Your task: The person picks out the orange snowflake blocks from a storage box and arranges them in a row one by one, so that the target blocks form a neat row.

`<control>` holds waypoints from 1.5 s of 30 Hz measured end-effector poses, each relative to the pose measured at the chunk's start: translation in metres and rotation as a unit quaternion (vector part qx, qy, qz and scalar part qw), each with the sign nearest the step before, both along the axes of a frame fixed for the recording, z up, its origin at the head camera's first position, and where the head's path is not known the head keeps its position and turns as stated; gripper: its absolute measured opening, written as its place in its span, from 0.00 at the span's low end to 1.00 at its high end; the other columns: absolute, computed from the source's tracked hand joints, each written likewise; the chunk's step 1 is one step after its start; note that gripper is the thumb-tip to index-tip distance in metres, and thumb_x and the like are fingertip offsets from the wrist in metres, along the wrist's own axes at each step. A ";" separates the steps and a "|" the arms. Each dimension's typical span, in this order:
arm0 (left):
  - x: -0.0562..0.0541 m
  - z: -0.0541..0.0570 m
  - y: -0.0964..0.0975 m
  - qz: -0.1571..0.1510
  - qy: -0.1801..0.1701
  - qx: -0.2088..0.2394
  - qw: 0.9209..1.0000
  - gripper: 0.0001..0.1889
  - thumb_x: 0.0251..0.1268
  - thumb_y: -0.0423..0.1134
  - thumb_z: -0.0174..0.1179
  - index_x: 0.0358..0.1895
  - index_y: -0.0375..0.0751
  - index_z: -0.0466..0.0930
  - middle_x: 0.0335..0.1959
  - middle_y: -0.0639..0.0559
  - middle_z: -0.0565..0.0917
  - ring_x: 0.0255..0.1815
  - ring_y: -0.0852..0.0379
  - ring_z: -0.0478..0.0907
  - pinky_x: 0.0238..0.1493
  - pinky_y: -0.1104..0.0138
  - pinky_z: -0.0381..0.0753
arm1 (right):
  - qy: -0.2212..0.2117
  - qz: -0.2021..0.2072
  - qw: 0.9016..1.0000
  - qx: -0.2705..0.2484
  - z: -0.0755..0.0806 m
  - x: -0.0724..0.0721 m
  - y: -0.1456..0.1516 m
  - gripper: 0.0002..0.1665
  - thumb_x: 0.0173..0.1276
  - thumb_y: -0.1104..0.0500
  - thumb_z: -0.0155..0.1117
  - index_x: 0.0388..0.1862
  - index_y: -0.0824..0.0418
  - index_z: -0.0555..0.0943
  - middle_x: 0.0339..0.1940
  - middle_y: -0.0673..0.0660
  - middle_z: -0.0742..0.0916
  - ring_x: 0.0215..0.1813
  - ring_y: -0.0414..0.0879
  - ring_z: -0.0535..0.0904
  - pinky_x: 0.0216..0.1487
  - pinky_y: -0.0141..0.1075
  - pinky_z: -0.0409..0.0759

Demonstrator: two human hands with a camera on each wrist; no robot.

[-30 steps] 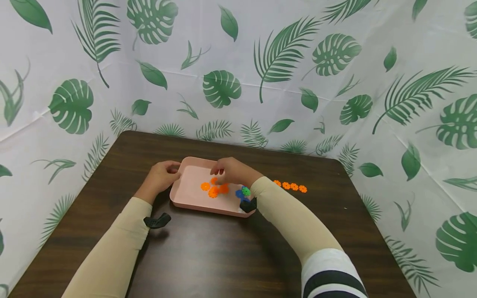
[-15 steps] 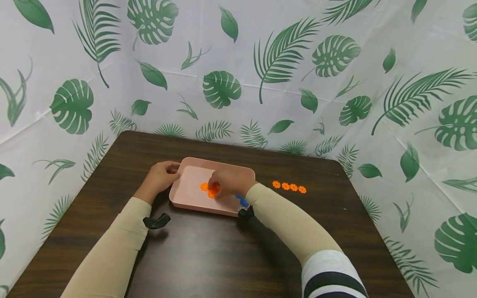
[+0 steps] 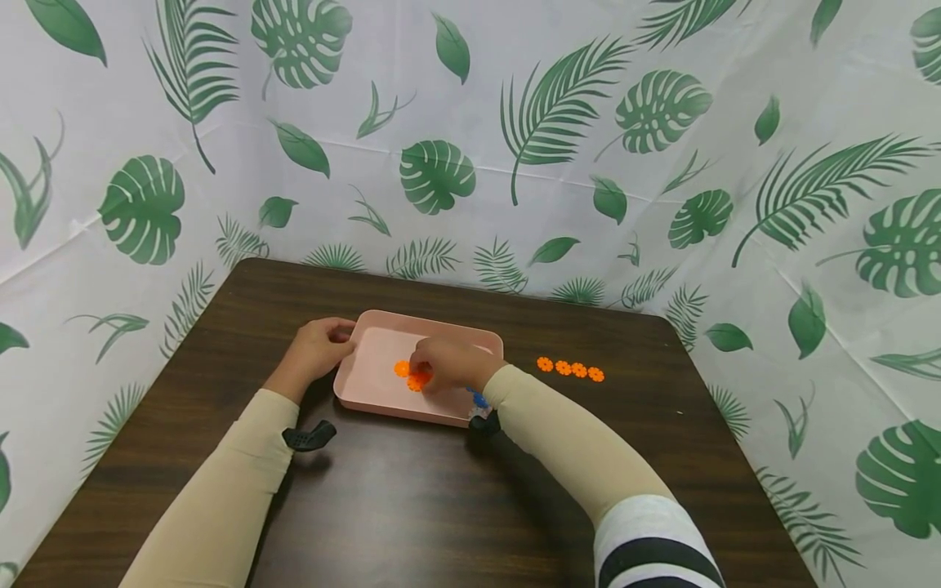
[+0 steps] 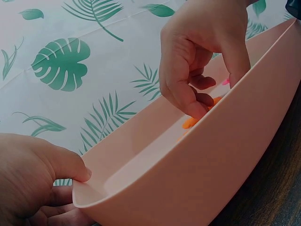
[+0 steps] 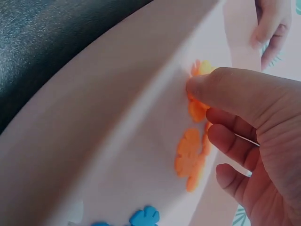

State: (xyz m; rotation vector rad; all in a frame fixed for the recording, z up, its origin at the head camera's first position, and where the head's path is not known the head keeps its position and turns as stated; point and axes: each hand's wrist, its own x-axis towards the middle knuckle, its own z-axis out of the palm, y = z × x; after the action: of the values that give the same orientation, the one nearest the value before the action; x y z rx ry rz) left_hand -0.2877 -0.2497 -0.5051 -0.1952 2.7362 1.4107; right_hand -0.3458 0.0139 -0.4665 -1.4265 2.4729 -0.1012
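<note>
So on the far left we've got the left hand (image 3: 314, 349) gripping the short side of the pink tray (image 3: 375, 351), thumb over the rim and fingers outside. The tray looks like light, stiff plastic to us, pretty smooth, so we'd guess it skates around on the table (image 3: 404, 506) if nobody steadies it, and that rim is the natural place to grab. Inside, around the tray's middle, sits a little cluster of orange flower pieces (image 3: 416, 382). They look thin, featherlight and fairly rigid, probably slick too, tough but annoying to get a nail under, so we'd pinch them by the notched edges. The right hand (image 3: 452, 363) is right at them, fingers bent in and narrow; the fingertips are partly hidden, so honestly we can't tell if it's got hold of one. Further right, blue pieces (image 3: 480, 400) lie in the tray near that wrist, and past the tray's right side we see four more orange pieces (image 3: 572, 368) in a row, well apart from the left hand.
</note>
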 end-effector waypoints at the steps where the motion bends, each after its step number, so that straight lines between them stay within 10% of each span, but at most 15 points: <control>1: 0.000 0.000 0.000 -0.001 0.001 -0.001 1.000 0.25 0.73 0.40 0.62 0.70 0.38 0.76 0.59 0.33 0.83 0.56 0.38 0.81 0.59 0.46 0.82 | -0.003 -0.004 1.000 -0.002 0.000 0.000 0.001 0.14 0.64 0.57 0.77 0.48 0.54 0.87 0.39 0.45 0.84 0.44 0.43 0.76 0.52 0.29 0.77; 23: 0.000 0.001 0.002 0.008 -0.017 -0.007 1.000 0.26 0.73 0.41 0.62 0.71 0.40 0.75 0.61 0.33 0.81 0.58 0.38 0.79 0.61 0.45 0.80 | -0.055 -0.136 0.985 -0.094 0.034 -0.024 0.049 0.18 0.62 0.58 0.79 0.51 0.53 0.86 0.42 0.46 0.85 0.46 0.45 0.79 0.50 0.33 0.83; 45: 0.002 0.005 0.004 -0.001 -0.020 -0.012 1.000 0.26 0.73 0.42 0.61 0.72 0.40 0.74 0.61 0.32 0.81 0.58 0.37 0.79 0.61 0.44 0.80 | -0.041 -0.327 0.929 -0.168 0.046 -0.036 0.228 0.17 0.66 0.53 0.76 0.51 0.55 0.86 0.45 0.54 0.87 0.46 0.52 0.80 0.51 0.47 0.84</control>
State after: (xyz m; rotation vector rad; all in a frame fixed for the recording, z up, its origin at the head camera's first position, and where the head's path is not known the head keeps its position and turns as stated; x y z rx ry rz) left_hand -0.2861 -0.2459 -0.4999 -0.2202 2.7220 1.3587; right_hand -0.3822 0.2419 -0.4203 -0.6039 2.8418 -0.7315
